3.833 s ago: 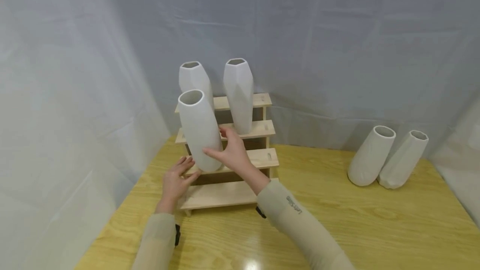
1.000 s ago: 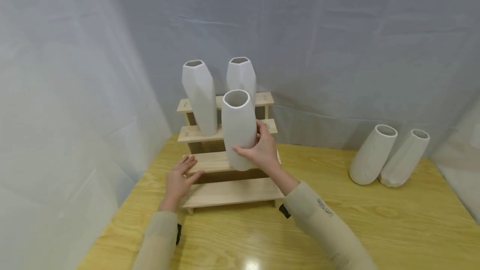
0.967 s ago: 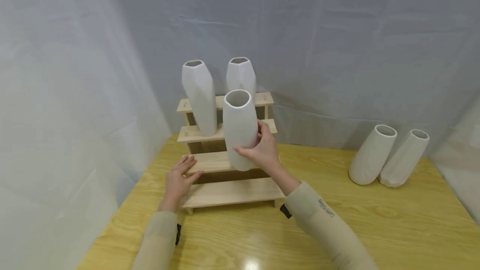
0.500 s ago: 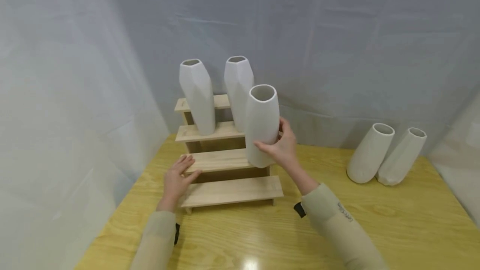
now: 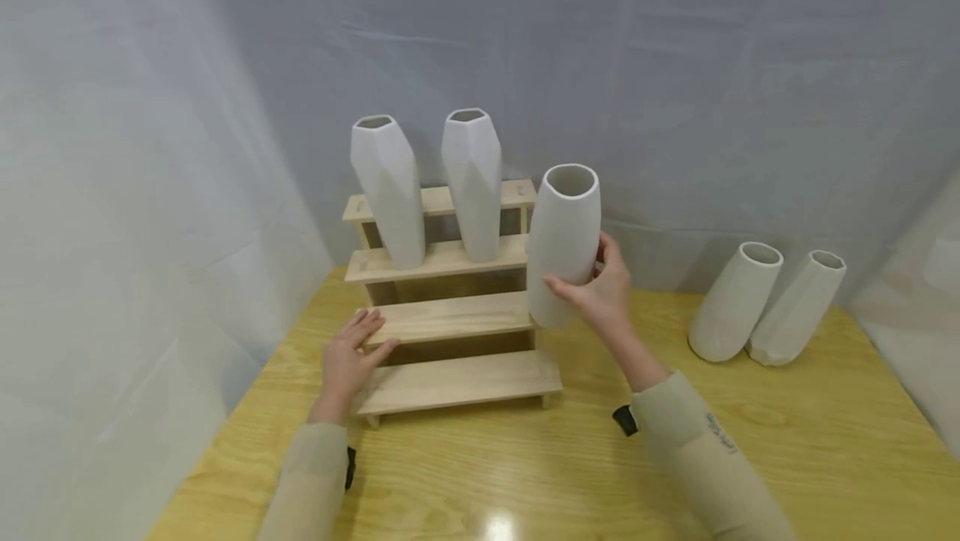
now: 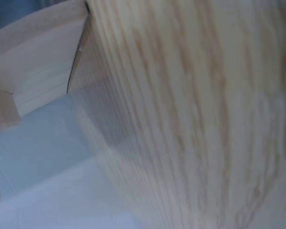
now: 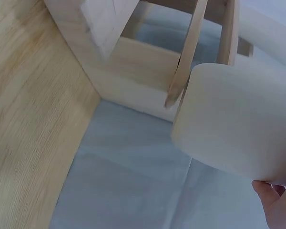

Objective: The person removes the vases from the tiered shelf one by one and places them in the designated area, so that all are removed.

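Note:
My right hand (image 5: 609, 298) grips a smooth white vase (image 5: 561, 241) from its right side, thumb across the front. It is upright at the right end of a stepped wooden shelf (image 5: 450, 318), mostly past the board's end. In the right wrist view the base of the vase (image 7: 229, 119) is close to the shelf boards; contact cannot be told. My left hand (image 5: 348, 359) rests on the left end of the second board from the bottom, fingers spread. Two faceted white vases (image 5: 388, 195) (image 5: 472, 182) stand side by side on a higher board.
Another smooth white vase (image 5: 731, 308) and a faceted one (image 5: 793, 314) stand close together at the right of the wood-grain table (image 5: 465, 474). A grey cloth backdrop (image 5: 675, 107) hangs behind, and a pale sheet (image 5: 135, 232) hangs on the left.
My right hand has carried the smooth vase rightward along the shelf, from in front of the left faceted vase to the shelf's right end. The left hand has stayed at the shelf's left end.

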The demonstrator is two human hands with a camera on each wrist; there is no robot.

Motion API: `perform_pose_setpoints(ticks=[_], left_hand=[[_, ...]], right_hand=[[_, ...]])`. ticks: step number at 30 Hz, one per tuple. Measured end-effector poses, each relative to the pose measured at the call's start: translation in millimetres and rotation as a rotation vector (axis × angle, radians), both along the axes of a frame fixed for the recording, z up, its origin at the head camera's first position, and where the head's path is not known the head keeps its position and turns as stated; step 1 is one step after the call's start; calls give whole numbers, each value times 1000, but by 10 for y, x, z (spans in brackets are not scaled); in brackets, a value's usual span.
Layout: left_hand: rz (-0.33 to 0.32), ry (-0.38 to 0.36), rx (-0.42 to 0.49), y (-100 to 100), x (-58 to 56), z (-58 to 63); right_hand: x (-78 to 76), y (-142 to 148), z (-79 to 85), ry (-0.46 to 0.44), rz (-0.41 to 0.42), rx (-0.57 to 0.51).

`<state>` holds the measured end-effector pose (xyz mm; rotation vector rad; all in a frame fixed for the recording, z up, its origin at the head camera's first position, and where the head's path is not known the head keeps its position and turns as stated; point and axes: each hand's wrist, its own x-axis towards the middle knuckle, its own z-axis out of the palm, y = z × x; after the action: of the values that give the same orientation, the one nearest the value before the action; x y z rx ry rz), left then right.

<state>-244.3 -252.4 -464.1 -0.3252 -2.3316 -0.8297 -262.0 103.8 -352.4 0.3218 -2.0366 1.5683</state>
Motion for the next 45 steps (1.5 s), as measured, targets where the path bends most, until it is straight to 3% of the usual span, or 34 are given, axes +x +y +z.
perform_pose_setpoints(ticks=[8,14,25,39,45], left_hand=[[4,13,-4,9,23,22],[-11,47,-7,20,19,33],[1,58,-4,2,19,-20],[-7,75,5,4,30,-36],[4,50,4,-4,29,-29]], right_hand=[[-1,262,-4,23,-81,8],[-118,488,-189,49,-123,13],[-49,697,-296,-101,-229,110],[-155,948,-619,-185,-337,91],[-169,1016,-689,-197,-380,105]])
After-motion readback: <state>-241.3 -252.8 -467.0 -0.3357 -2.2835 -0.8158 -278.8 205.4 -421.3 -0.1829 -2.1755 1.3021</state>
